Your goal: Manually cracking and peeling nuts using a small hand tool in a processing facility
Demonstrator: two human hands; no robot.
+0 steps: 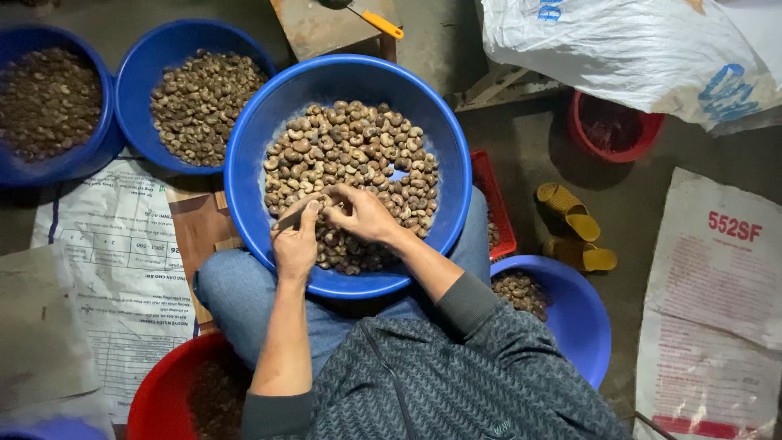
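Nuts in lap bowl, both hands at work

Nuts (350, 155) fill big blue bowl (244, 179) resting on person's lap. L hand (295, 244) grips a small dark blade-like tool (289, 218) near bowl's near-left rim. R hand (365, 213) pinches one nut w/ fingertips, touching L thumb. 2 more blue bowls (138, 73) w/ nuts at far left; red basin (159, 391) by L elbow; yellow sandals (574, 236) on floor to right
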